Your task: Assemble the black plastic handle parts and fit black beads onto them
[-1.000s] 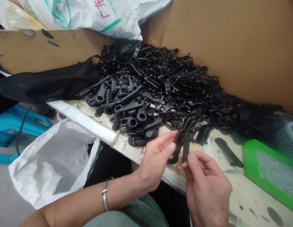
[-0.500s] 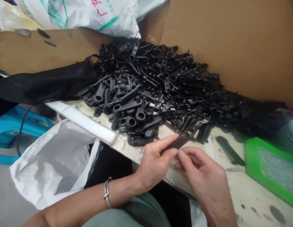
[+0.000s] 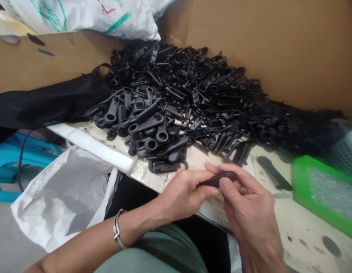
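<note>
Between my two hands is a black plastic part with a rounded end, partly covered by fingers. My left hand grips its left end between thumb and fingers. At the other end, my right hand has its thumb and fingers closed around the rounded tip. Just beyond the hands lies a heap of smooth black handle-like parts with ring-shaped ends. Behind it rises a larger pile of flatter black parts, some with their ribbed insides showing.
A green tray with small clear pieces stands at the right, beside a single long black part. A white sack hangs open below the table edge, near a blue stool. Cardboard walls the back.
The black part has been turned, so its rounded end now points right, and my right hand has closed around that end. The view has shifted slightly.
</note>
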A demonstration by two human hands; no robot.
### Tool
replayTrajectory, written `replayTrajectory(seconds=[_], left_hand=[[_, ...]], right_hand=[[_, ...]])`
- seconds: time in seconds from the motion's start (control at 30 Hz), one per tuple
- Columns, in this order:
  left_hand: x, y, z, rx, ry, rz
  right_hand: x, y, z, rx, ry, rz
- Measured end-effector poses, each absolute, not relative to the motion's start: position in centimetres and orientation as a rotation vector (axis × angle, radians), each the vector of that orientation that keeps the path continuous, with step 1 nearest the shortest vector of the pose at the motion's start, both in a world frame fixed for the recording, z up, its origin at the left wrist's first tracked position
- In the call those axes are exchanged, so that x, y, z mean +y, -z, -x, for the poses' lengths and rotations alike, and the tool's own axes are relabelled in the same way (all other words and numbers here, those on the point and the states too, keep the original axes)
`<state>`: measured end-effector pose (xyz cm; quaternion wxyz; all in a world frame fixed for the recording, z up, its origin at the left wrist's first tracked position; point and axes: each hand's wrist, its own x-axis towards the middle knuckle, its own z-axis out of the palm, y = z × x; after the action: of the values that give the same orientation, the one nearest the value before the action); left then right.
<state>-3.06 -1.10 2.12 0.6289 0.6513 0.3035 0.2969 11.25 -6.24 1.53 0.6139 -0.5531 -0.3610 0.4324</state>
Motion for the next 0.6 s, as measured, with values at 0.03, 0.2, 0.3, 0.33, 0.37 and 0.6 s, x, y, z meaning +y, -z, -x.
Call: replayTrajectory(seconds=[0.03, 0.2, 0.3, 0.33, 0.37, 0.6], left_hand=[[-1.0, -2.2, 3.0, 0.722, -0.675, -1.532], [-0.3, -2.0, 2.4, 0.775, -0.712, -1.617], [0.1, -1.8, 2.1, 0.661, -0.662, -1.469], [0.2, -1.8, 1.9, 0.621, -0.633, -1.366], [0.2, -1.9, 1.8, 0.588, -0.613, -1.249], [-0.3, -2.2, 0.5, 0.501, -0.776, -0.794]], right_hand=[[-6.3, -1.5, -11.1, -0.820, -0.976, 1.281], [-5.4, -1.4, -10.8, -0.718, -0.962, 1.279], [-5.2, -1.6, -11.4, -0.667, -1.012, 1.269], [-5.2, -1.7, -11.7, -0.654, -1.040, 1.266], [-5.4, -1.8, -12.0, -0.654, -1.067, 1.266], [-7.0, -1.1, -11.2, -0.873, -0.704, 1.461]])
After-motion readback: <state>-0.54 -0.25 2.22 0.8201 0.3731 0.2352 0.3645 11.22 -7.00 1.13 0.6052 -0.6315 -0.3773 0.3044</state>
